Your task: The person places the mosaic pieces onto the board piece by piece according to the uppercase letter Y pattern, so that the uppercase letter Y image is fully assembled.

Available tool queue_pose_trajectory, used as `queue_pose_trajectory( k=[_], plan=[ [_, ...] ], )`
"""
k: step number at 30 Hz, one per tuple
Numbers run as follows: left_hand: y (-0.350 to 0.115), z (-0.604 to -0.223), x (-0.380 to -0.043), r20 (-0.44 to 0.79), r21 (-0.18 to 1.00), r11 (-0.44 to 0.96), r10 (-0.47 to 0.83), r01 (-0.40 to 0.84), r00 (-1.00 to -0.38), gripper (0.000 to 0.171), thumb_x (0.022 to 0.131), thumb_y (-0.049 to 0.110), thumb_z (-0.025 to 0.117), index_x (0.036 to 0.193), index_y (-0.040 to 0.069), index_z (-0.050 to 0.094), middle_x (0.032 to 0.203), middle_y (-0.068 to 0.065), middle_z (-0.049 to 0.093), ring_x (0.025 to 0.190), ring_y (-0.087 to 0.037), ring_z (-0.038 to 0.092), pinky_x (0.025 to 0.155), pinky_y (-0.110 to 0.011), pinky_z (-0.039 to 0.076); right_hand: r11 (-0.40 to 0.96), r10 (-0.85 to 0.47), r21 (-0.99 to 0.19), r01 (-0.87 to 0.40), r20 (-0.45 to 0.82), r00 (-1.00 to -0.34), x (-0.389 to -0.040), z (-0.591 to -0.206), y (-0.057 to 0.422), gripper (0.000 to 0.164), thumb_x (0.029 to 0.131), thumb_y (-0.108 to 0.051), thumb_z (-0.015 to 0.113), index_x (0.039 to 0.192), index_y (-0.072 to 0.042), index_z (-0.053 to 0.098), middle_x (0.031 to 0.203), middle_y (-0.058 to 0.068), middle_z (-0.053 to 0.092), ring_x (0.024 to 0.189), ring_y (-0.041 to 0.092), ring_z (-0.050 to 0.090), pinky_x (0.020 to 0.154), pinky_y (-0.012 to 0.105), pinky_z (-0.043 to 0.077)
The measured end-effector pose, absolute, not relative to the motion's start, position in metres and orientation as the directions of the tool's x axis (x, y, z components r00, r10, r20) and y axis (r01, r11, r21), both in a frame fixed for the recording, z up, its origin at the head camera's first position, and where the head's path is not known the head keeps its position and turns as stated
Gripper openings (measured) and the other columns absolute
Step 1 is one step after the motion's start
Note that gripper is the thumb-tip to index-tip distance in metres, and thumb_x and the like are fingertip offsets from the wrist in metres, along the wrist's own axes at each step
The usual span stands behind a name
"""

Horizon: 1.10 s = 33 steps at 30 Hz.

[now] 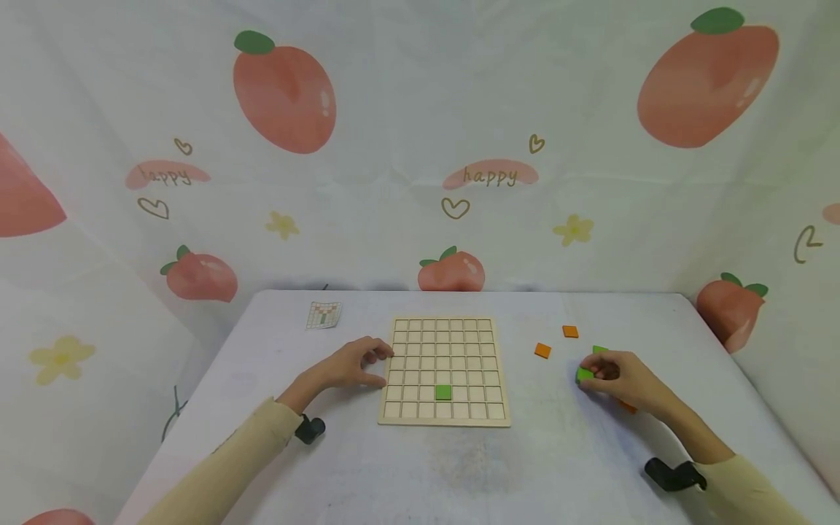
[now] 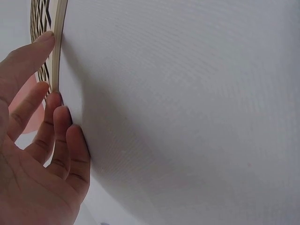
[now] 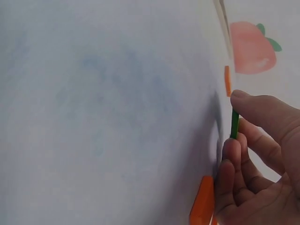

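A pale wooden grid board (image 1: 418,364) lies on the table with one green square tile (image 1: 443,392) in a cell near its front. At the board's left edge, my left hand (image 1: 354,362) touches the rim with loosely bent fingers and thumb. The left wrist view shows the thumb tip (image 2: 45,40) on the wooden rim (image 2: 57,51). Right of the board, my right hand (image 1: 623,379) pinches a green tile (image 1: 585,374) between thumb and fingers. That tile appears edge-on in the right wrist view (image 3: 235,123).
Two orange tiles (image 1: 542,351) lie between the board and my right hand. Another green tile (image 1: 600,350) is just behind that hand, and an orange tile (image 1: 628,407) shows partly under it. A small printed pattern card (image 1: 324,315) lies at the back left.
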State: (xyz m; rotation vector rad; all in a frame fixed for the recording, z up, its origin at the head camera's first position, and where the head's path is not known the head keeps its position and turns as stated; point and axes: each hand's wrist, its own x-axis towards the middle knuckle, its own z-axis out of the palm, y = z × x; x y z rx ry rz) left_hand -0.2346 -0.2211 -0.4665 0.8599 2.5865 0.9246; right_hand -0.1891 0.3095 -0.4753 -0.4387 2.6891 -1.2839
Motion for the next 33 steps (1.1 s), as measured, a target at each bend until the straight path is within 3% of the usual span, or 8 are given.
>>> queue_pose_trajectory(
  k=[10, 23, 33],
  plan=[
    [-0.221, -0.466, -0.234, -0.069, 0.644, 0.641, 0.592, 0.418, -0.803, 0.05, 0.085, 0.018, 0.086, 0.127, 0.005, 0.062, 0.117, -0.003, 0.06, 0.104, -0.022, 0.057, 0.092, -0.04, 0.049, 0.56, -0.36, -0.794, -0.237, 0.025, -0.933, -0.195, -0.471, 0.298, 0.029, 0.088, -0.015, 0.082, 0.11, -0.001, 0.07, 0.094, 0.003, 0.064, 0.084, 0.015, 0.06, 0.076, 0.025, 0.054],
    [-0.221, -0.467, -0.235, -0.066, 0.661, 0.625, 0.6, 0.416, -0.798, 0.05, 0.085, 0.018, 0.085, 0.127, 0.005, 0.062, 0.118, -0.003, 0.059, 0.105, -0.022, 0.057, 0.093, -0.039, 0.048, 0.44, -0.415, -0.824, -0.357, 0.167, -0.895, -0.205, -0.467, 0.267, 0.026, 0.088, -0.004, 0.08, 0.111, 0.003, 0.07, 0.1, 0.005, 0.068, 0.086, 0.014, 0.06, 0.078, 0.025, 0.054],
    [-0.219, -0.467, -0.237, -0.076, 0.647, 0.641, 0.594, 0.414, -0.801, 0.05, 0.085, 0.017, 0.085, 0.127, 0.006, 0.062, 0.117, -0.004, 0.06, 0.104, -0.023, 0.057, 0.094, -0.042, 0.048, 0.434, -0.412, -0.843, -0.318, 0.128, -0.902, -0.21, -0.469, 0.242, 0.025, 0.088, -0.008, 0.081, 0.109, -0.001, 0.072, 0.098, 0.004, 0.067, 0.087, 0.018, 0.06, 0.079, 0.026, 0.054]
  ],
)
